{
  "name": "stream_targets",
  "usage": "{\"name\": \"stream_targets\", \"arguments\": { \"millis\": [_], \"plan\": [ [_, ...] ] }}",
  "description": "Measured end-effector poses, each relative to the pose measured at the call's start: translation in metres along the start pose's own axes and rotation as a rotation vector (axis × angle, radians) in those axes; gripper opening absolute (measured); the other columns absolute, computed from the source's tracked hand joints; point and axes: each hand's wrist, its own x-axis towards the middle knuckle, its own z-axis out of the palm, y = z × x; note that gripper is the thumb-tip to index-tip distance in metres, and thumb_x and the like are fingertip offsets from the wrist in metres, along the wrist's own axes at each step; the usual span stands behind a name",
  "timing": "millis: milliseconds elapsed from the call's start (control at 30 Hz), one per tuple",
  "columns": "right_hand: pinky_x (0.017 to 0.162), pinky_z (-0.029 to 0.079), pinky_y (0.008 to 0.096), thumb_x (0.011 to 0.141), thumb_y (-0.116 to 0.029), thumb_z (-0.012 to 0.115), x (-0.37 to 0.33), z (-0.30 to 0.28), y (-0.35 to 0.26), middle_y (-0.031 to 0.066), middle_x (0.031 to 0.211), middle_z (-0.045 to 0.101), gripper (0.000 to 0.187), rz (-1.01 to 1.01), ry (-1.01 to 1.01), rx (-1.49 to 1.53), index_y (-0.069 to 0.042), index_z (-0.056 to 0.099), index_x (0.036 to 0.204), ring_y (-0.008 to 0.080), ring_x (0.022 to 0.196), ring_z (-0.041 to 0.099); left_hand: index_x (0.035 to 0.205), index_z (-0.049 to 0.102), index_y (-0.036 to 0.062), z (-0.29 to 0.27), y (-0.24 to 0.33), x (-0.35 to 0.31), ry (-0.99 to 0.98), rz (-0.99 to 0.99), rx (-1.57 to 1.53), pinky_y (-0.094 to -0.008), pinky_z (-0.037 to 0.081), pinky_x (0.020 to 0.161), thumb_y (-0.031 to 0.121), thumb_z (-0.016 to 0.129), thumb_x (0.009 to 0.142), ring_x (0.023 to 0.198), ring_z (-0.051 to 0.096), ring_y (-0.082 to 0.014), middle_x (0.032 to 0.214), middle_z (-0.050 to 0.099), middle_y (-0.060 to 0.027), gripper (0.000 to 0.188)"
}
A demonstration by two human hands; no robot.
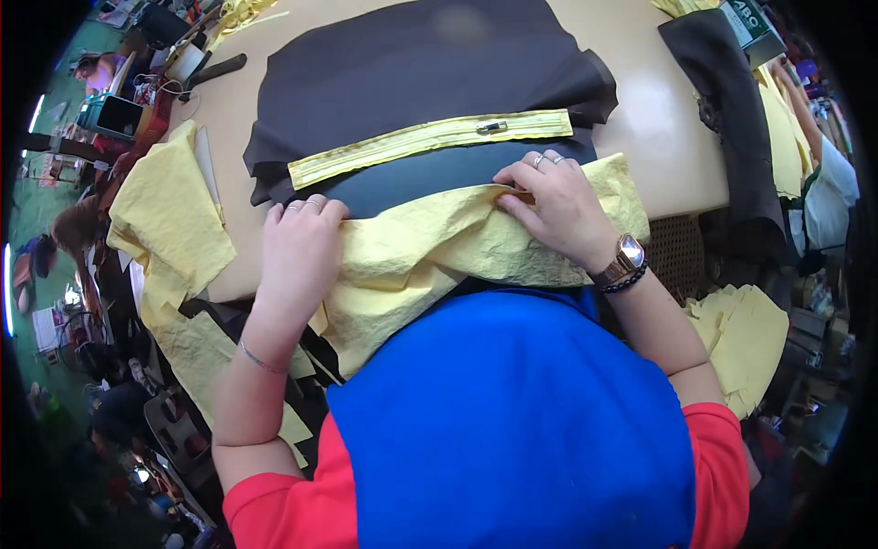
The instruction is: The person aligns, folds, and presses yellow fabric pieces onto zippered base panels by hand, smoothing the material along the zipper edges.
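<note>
A yellow cloth [466,229] hangs over the table's near edge and partly onto my lap. My left hand [302,242] is closed on its left part, fingers curled over the upper edge. My right hand [562,201] pinches the same edge farther right, thumb below and fingers on top. Beyond the cloth lies a dark, blue-grey strip [439,174]. A yellow zipper [384,146] with a metal slider runs across just above it. Behind the zipper, a large dark brown leather-like piece [412,69] lies flat on the table.
More yellow cloth [174,220] drapes over the table's left edge. A dark-handled tool [218,69] lies at the far left. Another dark sheet [732,119] hangs over the right edge beside a green box [750,32]. Stacked yellow pieces [741,339] sit low at right.
</note>
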Motion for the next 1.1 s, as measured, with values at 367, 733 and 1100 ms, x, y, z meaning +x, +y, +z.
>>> {"name": "stream_targets", "arguments": {
  "millis": [367, 733, 1100],
  "plan": [
    [0.079, 0.048, 0.0380, 0.097, -0.014, 0.073, 0.017, 0.000, 0.001, 0.0069, 0.089, 0.072, 0.008, 0.007, -0.034, 0.258, -0.007, 0.073, 0.099, 0.0249, 0.082, 0.067, 0.104, 0.076, 0.0006, 0.033, 0.047, 0.031, 0.102, -0.111, -0.815, -0.0332, 0.053, 0.080, 0.014, 0.072, 0.101, 0.085, 0.069, -0.0202, 0.090, 0.071, -0.0118, 0.015],
    [0.066, 0.052, 0.0373, 0.094, -0.016, 0.079, 0.047, 0.007, -0.003, 0.0102, 0.080, 0.070, 0.013, 0.064, 0.128, 0.280, -0.003, 0.078, 0.092, 0.0266, 0.071, 0.067, 0.101, 0.080, 0.0010, 0.018, 0.043, 0.055, 0.278, -0.151, -0.661, -0.0330, 0.051, 0.071, 0.014, 0.075, 0.099, 0.075, 0.068, -0.0223, 0.084, 0.071, -0.0105, 0.015],
    [0.067, 0.053, 0.0405, 0.095, -0.024, 0.079, 0.070, 0.021, 0.010, 0.0087, 0.077, 0.070, 0.019, 0.062, 0.166, 0.021, -0.005, 0.079, 0.091, 0.0272, 0.068, 0.066, 0.095, 0.082, 0.0070, 0.036, 0.034, 0.084, 0.357, -0.194, -0.429, -0.0362, 0.052, 0.069, 0.029, 0.078, 0.096, 0.067, 0.070, -0.0232, 0.080, 0.075, -0.0085, 0.022]
  ]
}}
